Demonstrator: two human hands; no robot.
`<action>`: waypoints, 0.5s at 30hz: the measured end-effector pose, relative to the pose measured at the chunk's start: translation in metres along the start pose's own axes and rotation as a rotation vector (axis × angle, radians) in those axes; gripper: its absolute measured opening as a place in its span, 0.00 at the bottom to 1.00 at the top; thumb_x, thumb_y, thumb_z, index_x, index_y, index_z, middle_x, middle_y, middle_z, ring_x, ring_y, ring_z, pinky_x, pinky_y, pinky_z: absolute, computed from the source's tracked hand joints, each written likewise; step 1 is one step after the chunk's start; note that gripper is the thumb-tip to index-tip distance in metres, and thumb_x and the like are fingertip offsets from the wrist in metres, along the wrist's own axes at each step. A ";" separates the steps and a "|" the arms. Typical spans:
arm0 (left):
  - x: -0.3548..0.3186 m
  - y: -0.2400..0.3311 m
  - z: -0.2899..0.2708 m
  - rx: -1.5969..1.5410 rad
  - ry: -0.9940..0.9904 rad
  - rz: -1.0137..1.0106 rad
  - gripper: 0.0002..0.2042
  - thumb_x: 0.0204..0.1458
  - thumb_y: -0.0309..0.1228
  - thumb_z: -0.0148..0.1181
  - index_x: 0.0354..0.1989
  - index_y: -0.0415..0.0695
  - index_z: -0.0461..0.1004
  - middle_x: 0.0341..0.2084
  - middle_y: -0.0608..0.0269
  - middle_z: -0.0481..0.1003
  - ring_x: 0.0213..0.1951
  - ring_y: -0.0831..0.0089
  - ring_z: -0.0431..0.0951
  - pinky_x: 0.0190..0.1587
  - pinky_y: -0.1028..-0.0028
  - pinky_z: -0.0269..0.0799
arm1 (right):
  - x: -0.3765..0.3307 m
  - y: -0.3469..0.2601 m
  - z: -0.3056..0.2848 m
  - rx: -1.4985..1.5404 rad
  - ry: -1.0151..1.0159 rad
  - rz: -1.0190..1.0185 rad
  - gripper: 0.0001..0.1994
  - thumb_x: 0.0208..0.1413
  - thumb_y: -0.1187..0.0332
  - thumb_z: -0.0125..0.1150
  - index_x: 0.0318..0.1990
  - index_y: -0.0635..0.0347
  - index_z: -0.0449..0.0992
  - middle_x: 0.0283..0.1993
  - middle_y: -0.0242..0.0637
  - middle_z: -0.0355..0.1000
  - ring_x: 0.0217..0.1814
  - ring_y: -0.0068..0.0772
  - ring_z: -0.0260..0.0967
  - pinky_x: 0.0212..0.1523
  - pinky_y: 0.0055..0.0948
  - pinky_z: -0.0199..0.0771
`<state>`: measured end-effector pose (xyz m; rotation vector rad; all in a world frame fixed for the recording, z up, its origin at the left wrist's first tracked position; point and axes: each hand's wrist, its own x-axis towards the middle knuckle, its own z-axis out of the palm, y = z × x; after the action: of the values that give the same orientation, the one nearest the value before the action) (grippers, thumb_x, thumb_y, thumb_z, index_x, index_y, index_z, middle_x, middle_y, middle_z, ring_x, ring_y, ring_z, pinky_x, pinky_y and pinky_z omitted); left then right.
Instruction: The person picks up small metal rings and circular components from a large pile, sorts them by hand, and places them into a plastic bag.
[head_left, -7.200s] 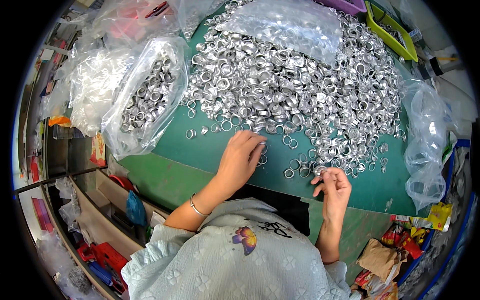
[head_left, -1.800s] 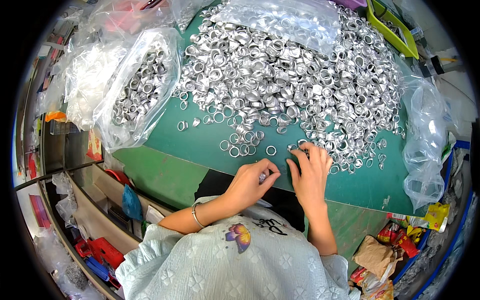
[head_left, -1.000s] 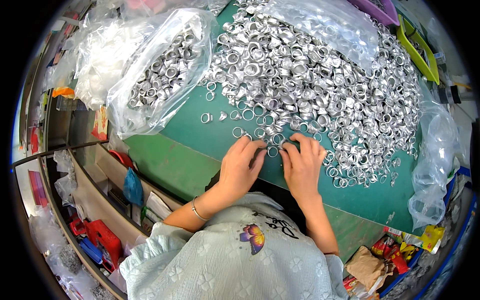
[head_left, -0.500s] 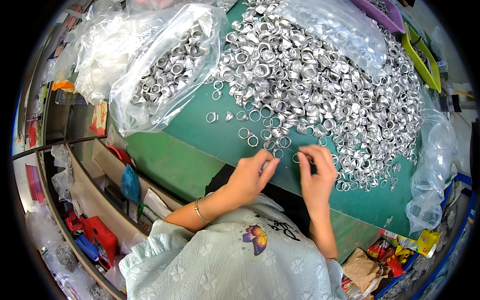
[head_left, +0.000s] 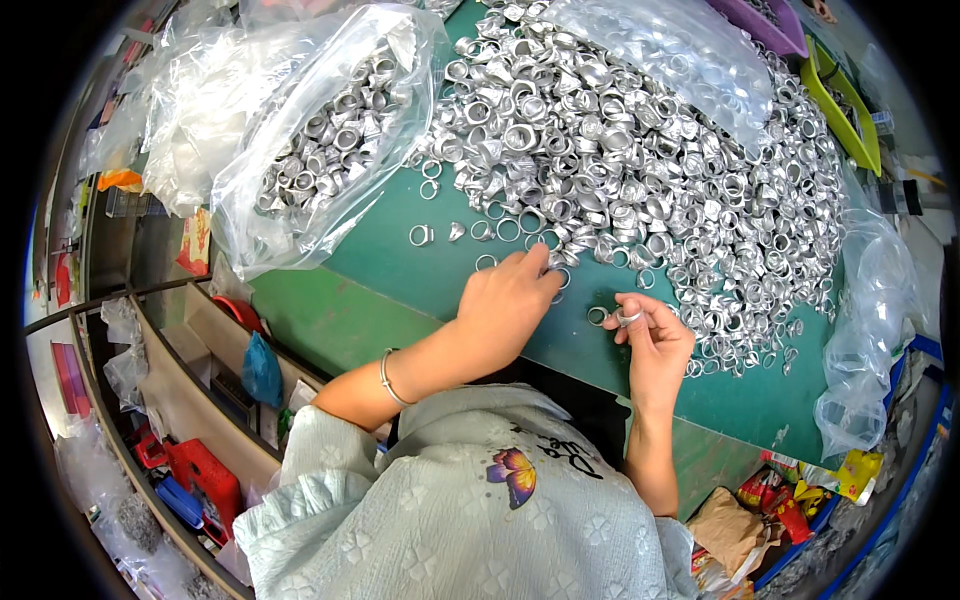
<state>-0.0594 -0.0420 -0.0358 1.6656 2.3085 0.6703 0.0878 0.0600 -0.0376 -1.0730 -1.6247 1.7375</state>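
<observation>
A large heap of silver-coloured metal rings (head_left: 620, 150) covers the far part of the green table (head_left: 400, 275). My left hand (head_left: 505, 305) reaches to the heap's near edge, back upward and fingers drawn together. Its fingertips are among a few loose rings (head_left: 508, 230); whether one is between them is hidden. On the right, my right hand (head_left: 658, 345) is turned partly palm up and pinches a silver ring (head_left: 629, 318) between thumb and fingers. Another ring (head_left: 597, 316) lies just left of those fingertips.
An opened clear plastic bag (head_left: 335, 235) with more rings lies at the far left. Plastic sheeting (head_left: 680, 60) covers part of the heap. Purple (head_left: 770, 30) and yellow-green (head_left: 845, 110) bins stand at the far right. Shelving (head_left: 165, 350) runs along the left side.
My left hand has moved forward to the loose rings by the heap. The right hand has turned palm up and shifted slightly right, with a ring now showing in its fingers.
</observation>
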 end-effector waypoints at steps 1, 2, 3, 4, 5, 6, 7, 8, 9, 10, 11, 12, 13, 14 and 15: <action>0.002 -0.002 -0.001 0.007 -0.018 0.026 0.09 0.41 0.22 0.57 0.34 0.44 0.73 0.27 0.62 0.66 0.31 0.64 0.73 0.26 0.66 0.67 | 0.001 -0.003 -0.003 0.085 -0.054 0.103 0.09 0.59 0.71 0.52 0.34 0.70 0.75 0.20 0.32 0.69 0.16 0.14 0.58 0.17 0.14 0.53; 0.003 -0.003 -0.003 0.014 -0.036 0.052 0.08 0.42 0.22 0.57 0.33 0.43 0.73 0.28 0.61 0.66 0.31 0.64 0.73 0.26 0.66 0.67 | 0.003 -0.007 -0.010 0.170 -0.109 0.207 0.10 0.59 0.70 0.51 0.34 0.70 0.75 0.19 0.33 0.69 0.15 0.14 0.57 0.16 0.15 0.52; 0.004 -0.003 -0.004 0.019 -0.055 0.079 0.07 0.43 0.23 0.57 0.32 0.43 0.73 0.28 0.61 0.67 0.31 0.63 0.73 0.27 0.66 0.67 | 0.005 -0.010 -0.014 0.254 -0.162 0.309 0.11 0.60 0.69 0.51 0.33 0.69 0.75 0.17 0.33 0.68 0.14 0.15 0.56 0.15 0.15 0.51; 0.005 -0.001 -0.004 -0.079 -0.022 0.018 0.05 0.45 0.23 0.56 0.32 0.42 0.72 0.28 0.62 0.67 0.31 0.65 0.72 0.26 0.68 0.67 | 0.005 -0.010 -0.016 0.351 -0.213 0.349 0.13 0.61 0.66 0.48 0.31 0.68 0.74 0.14 0.33 0.65 0.11 0.16 0.53 0.12 0.16 0.47; 0.006 0.002 -0.003 -0.178 0.011 -0.043 0.04 0.47 0.24 0.55 0.32 0.42 0.72 0.29 0.63 0.67 0.31 0.67 0.72 0.26 0.69 0.67 | 0.005 -0.011 -0.018 0.419 -0.241 0.401 0.14 0.61 0.66 0.48 0.30 0.67 0.74 0.13 0.33 0.64 0.11 0.17 0.53 0.12 0.17 0.47; 0.007 0.004 -0.002 -0.277 0.042 -0.102 0.03 0.50 0.24 0.54 0.32 0.42 0.72 0.29 0.64 0.67 0.30 0.69 0.72 0.26 0.71 0.66 | 0.005 -0.013 -0.019 0.488 -0.267 0.453 0.14 0.61 0.65 0.47 0.29 0.67 0.73 0.13 0.33 0.63 0.10 0.18 0.53 0.11 0.17 0.46; 0.008 0.004 -0.003 -0.480 0.039 -0.139 0.03 0.51 0.25 0.53 0.33 0.42 0.71 0.29 0.65 0.68 0.30 0.72 0.70 0.25 0.73 0.65 | 0.005 -0.014 -0.021 0.557 -0.294 0.504 0.15 0.61 0.65 0.47 0.28 0.66 0.73 0.12 0.34 0.63 0.10 0.18 0.52 0.11 0.17 0.46; 0.009 0.003 -0.004 -0.682 0.036 -0.177 0.03 0.53 0.25 0.52 0.33 0.41 0.71 0.30 0.66 0.68 0.30 0.75 0.69 0.25 0.75 0.64 | 0.007 -0.014 -0.023 0.582 -0.337 0.543 0.16 0.61 0.64 0.46 0.27 0.66 0.73 0.11 0.34 0.61 0.09 0.21 0.53 0.10 0.18 0.46; 0.010 0.002 -0.005 -0.885 0.032 -0.215 0.03 0.55 0.26 0.51 0.34 0.41 0.71 0.30 0.68 0.68 0.29 0.78 0.67 0.25 0.77 0.63 | 0.007 -0.013 -0.024 0.646 -0.347 0.583 0.16 0.61 0.64 0.46 0.27 0.66 0.72 0.11 0.34 0.60 0.09 0.22 0.53 0.10 0.19 0.46; 0.010 0.004 -0.011 -1.245 -0.146 -0.419 0.04 0.55 0.26 0.50 0.36 0.40 0.70 0.31 0.69 0.67 0.30 0.83 0.63 0.26 0.83 0.58 | 0.007 -0.012 -0.024 0.711 -0.359 0.622 0.16 0.61 0.64 0.45 0.26 0.66 0.72 0.11 0.35 0.60 0.09 0.22 0.53 0.10 0.20 0.46; 0.009 0.007 -0.012 -1.482 -0.199 -0.488 0.04 0.55 0.26 0.50 0.35 0.40 0.69 0.31 0.68 0.67 0.29 0.82 0.63 0.26 0.83 0.58 | 0.007 -0.011 -0.025 0.776 -0.370 0.660 0.16 0.61 0.64 0.45 0.26 0.66 0.72 0.11 0.35 0.60 0.09 0.23 0.52 0.10 0.20 0.46; 0.006 0.010 -0.012 -1.719 -0.249 -0.559 0.04 0.54 0.27 0.51 0.35 0.40 0.69 0.31 0.67 0.68 0.29 0.82 0.63 0.26 0.83 0.58 | 0.007 -0.011 -0.025 0.803 -0.400 0.692 0.16 0.60 0.64 0.45 0.25 0.65 0.71 0.11 0.35 0.59 0.09 0.23 0.52 0.10 0.21 0.46; 0.003 0.013 -0.012 -1.957 -0.301 -0.629 0.05 0.54 0.27 0.51 0.35 0.39 0.69 0.31 0.66 0.68 0.28 0.81 0.63 0.26 0.83 0.57 | 0.006 -0.010 -0.025 0.829 -0.430 0.723 0.16 0.60 0.65 0.45 0.24 0.65 0.71 0.10 0.35 0.59 0.09 0.24 0.52 0.10 0.21 0.47; 0.001 0.014 -0.010 -2.029 -0.335 -0.682 0.05 0.53 0.27 0.50 0.34 0.39 0.68 0.30 0.63 0.69 0.27 0.80 0.63 0.25 0.83 0.57 | 0.005 -0.010 -0.025 0.856 -0.460 0.754 0.16 0.60 0.65 0.45 0.23 0.65 0.70 0.10 0.35 0.59 0.08 0.24 0.52 0.10 0.21 0.47; -0.003 0.016 -0.008 -2.033 -0.357 -0.630 0.05 0.53 0.27 0.49 0.35 0.39 0.68 0.30 0.62 0.69 0.27 0.80 0.63 0.25 0.82 0.57 | 0.003 -0.012 -0.023 0.779 -0.462 0.729 0.16 0.60 0.65 0.46 0.22 0.65 0.70 0.10 0.35 0.59 0.08 0.24 0.52 0.10 0.22 0.48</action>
<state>-0.0485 -0.0429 -0.0216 0.0192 0.6950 1.4486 0.1038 0.0768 -0.0260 -0.9389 -0.5801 2.9123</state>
